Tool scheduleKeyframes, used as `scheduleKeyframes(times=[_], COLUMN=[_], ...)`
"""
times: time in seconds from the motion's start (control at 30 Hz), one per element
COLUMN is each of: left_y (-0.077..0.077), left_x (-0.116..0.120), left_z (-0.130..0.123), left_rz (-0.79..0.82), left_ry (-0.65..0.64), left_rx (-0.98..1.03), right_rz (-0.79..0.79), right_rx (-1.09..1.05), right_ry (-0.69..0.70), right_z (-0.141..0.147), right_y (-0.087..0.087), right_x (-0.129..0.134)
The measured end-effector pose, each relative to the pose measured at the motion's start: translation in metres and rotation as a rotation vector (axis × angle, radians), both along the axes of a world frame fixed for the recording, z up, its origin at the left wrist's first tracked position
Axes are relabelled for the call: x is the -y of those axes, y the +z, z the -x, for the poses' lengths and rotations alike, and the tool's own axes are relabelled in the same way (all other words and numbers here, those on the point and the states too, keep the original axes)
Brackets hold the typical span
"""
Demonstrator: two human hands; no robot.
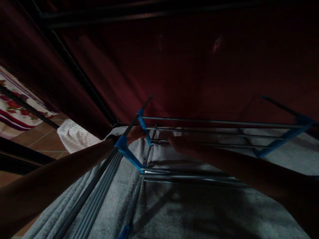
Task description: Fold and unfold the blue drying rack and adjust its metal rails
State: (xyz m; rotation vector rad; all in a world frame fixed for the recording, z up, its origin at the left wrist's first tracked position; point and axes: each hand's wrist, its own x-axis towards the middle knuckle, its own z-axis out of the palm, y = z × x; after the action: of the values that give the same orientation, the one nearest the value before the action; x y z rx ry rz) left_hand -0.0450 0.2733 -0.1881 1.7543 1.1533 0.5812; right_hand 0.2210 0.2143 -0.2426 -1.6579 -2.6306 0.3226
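A folding clothes drying rack (204,120) with thin metal rods and blue plastic joints stands in front of me. My left hand (136,133) reaches behind the left upright and closes on the rack beside a blue joint (143,123). Farther right, my right hand (178,144) is closed at one of the lower rods; its fingers are dim and partly hidden. Grey towel-like cloth (159,199) spreads beneath and behind the rods. More rods (96,196) run close together at the lower left, under my left forearm.
Dark red sheeting (189,73) on a dark metal frame (104,19) rises just behind the rack. To the left are a white striped cloth (76,136), a flowered cloth (18,103) and tiled floor (47,144). Another blue joint (284,139) sits on the right.
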Motion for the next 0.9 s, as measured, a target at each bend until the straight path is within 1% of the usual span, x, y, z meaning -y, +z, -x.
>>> scheduleKeyframes(times=[0.17, 0.27, 0.37, 0.5, 0.6, 0.73, 0.9], left_y=[-0.017, -0.030, -0.038, -0.043, -0.044, -0.047, -0.049], left_x=[0.001, -0.001, -0.005, -0.007, -0.004, 0.000, 0.000], left_z=[-0.004, -0.007, -0.010, -0.011, -0.010, -0.011, -0.012], left_rz=[0.095, 0.074, 0.062, 0.060, 0.033, 0.011, -0.004], left_ry=[-0.019, 0.022, 0.040, 0.032, 0.036, 0.047, 0.057], left_rx=[-0.002, -0.044, -0.072, -0.086, -0.081, -0.051, -0.062], right_rz=[-0.013, -0.027, -0.032, -0.038, -0.007, -0.013, 0.002], right_rx=[-0.021, -0.055, -0.133, -0.201, -0.234, -0.225, -0.200], right_ry=[-0.014, -0.018, -0.017, -0.029, -0.039, -0.020, -0.021], right_z=[0.000, -0.002, -0.004, -0.005, -0.006, -0.007, -0.008], right_y=[-0.003, -0.005, -0.010, -0.019, -0.021, -0.016, -0.010], right_x=[0.000, -0.002, -0.003, -0.004, -0.003, -0.002, -0.004])
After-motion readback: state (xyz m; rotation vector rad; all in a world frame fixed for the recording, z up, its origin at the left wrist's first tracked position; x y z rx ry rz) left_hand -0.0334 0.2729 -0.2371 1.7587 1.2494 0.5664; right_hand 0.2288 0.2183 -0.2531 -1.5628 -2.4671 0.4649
